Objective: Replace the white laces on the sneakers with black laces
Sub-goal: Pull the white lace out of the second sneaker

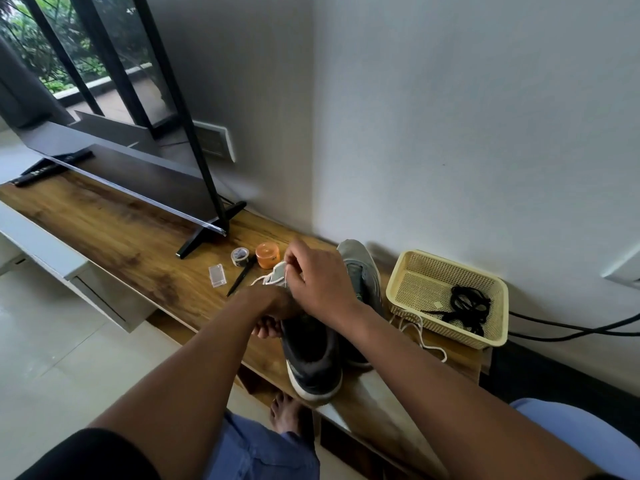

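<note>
While both arms reach out over the wooden bench point(114, 230), the two hands meet at the top of a dark shoe point(311, 355). The left hand point(268, 306) curls around the side of that shoe and holds it near the opening. The right hand point(318, 282) sits higher, and its fingers pinch a white lace point(268, 279) at the front of the shoe. A second, grey shoe point(360, 271) lies just behind the right hand, close to the wall. The heel of the dark shoe sticks out past the near edge of the bench. Another bit of white lace point(420, 336) trails beside a yellow basket point(415, 268) at the right end of the bench. Black laces point(469, 304) lie inside the basket. To the left of the hands are a small orange tub point(267, 255), a roll of tape point(239, 256), a black pen point(242, 276) and a little clear box point(217, 276). Past these things the bench top is bare wood up to the foot of a flat screen point(138, 181).
</note>
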A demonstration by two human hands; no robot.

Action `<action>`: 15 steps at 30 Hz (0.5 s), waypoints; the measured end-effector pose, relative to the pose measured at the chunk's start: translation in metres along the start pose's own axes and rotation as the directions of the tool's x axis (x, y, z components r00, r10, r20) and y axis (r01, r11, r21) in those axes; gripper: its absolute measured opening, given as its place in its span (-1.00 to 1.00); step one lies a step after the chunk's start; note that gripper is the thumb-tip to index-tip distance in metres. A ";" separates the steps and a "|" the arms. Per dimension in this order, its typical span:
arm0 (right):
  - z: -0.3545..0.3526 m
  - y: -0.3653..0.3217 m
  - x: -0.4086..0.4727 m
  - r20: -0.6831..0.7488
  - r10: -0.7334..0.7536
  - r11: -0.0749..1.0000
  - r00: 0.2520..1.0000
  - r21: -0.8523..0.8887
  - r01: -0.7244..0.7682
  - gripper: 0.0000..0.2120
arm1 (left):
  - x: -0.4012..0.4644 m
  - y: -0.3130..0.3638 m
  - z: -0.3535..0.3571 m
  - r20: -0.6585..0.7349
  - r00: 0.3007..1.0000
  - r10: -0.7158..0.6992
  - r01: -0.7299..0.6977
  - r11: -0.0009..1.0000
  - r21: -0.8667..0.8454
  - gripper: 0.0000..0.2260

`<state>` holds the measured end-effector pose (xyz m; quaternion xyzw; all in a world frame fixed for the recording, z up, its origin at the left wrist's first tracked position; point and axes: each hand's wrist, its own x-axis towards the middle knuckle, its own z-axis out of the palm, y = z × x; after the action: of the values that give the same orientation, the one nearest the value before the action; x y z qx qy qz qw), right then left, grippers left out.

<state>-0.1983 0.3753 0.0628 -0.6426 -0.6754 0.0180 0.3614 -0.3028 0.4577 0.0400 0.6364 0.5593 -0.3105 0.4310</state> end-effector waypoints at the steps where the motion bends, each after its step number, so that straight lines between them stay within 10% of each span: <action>1: -0.003 0.000 0.002 -0.025 0.000 0.998 1.000 0.065 0.001 -0.92 | 0.001 -0.001 0.000 -0.006 1.000 0.013 -0.013 1.000 -0.013 -0.62; 8: -0.014 0.004 -0.001 -0.093 0.193 0.941 0.977 0.301 -0.157 -0.86 | -0.003 -0.004 -0.001 -0.052 0.997 0.052 -0.051 0.998 0.024 -0.70; 12: -0.013 0.014 -0.002 0.193 0.324 0.945 0.926 -0.112 -0.307 -0.90 | -0.006 -0.010 -0.003 -0.039 0.994 0.104 -0.103 0.994 0.045 -0.71; 15: -0.007 0.019 -0.008 0.084 0.324 0.893 0.942 -0.358 -0.275 -0.74 | -0.005 -0.016 -0.006 -0.046 0.988 0.146 -0.144 0.988 0.055 -0.73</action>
<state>-0.1790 0.3683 0.0548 -0.7889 -0.5849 0.0018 0.1888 -0.3198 0.4610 0.0439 0.6937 0.5140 -0.2766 0.4219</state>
